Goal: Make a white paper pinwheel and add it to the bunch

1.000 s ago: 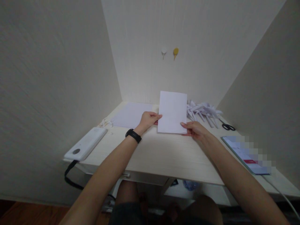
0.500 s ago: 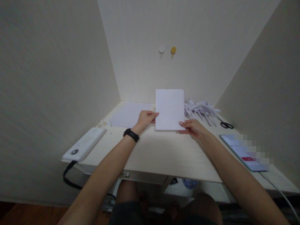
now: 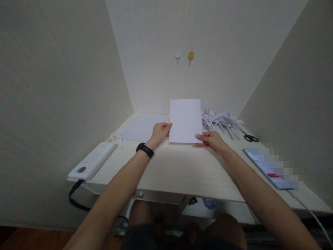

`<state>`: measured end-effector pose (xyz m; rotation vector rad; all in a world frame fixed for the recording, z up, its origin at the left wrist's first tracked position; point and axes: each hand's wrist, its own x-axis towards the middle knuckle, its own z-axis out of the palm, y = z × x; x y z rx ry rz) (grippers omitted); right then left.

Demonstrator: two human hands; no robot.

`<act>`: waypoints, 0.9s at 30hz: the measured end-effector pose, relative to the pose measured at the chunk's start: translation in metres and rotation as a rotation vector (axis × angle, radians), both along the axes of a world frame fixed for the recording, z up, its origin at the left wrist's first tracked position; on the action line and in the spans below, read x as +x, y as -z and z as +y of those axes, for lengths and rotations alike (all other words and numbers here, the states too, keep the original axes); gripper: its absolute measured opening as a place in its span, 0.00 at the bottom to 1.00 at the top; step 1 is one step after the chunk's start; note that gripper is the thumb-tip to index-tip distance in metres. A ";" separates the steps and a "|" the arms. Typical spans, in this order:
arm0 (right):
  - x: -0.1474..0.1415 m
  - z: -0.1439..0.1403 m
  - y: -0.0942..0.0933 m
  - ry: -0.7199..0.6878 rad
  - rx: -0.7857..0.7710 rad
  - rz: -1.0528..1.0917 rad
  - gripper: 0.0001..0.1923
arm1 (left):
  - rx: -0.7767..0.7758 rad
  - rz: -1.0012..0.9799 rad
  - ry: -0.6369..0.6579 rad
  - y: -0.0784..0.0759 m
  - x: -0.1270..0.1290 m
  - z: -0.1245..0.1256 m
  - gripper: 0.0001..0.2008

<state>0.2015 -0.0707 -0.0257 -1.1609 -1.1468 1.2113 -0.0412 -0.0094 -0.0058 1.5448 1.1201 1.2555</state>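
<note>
A blank white sheet of paper (image 3: 185, 119), looking folded, is held up over the desk, its face toward me. My left hand (image 3: 161, 131) pinches its left edge with the thumb in front; a black watch is on that wrist. Low on the right edge, my right hand (image 3: 209, 139) grips it, thumb on the front and fingers behind. Behind my left hand lies a flat stack of white paper (image 3: 142, 126). To the right of the held sheet is a pile of rolled or twisted white paper pieces (image 3: 223, 121).
Black-handled scissors (image 3: 251, 138) lie by the pile. A tablet or phone (image 3: 265, 166) with a cable rests at the right. At the left are a white device (image 3: 93, 161) with a black strap and small paper scraps (image 3: 113, 137). Two hooks (image 3: 191, 55) are on the back wall.
The sheet and my right hand have shifted slightly left in the view, partly along with the whole scene. Both hands keep their hold on the paper.
</note>
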 end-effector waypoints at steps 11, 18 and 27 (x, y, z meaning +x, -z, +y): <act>-0.009 0.000 -0.003 0.041 0.099 -0.182 0.25 | 0.136 0.112 -0.118 0.015 -0.005 0.011 0.18; -0.009 -0.004 -0.006 -0.137 0.101 -0.114 0.27 | 0.171 0.080 -0.166 0.013 -0.011 0.016 0.20; -0.005 0.013 0.011 0.087 0.050 0.094 0.26 | 0.028 0.066 0.176 0.012 -0.005 0.004 0.18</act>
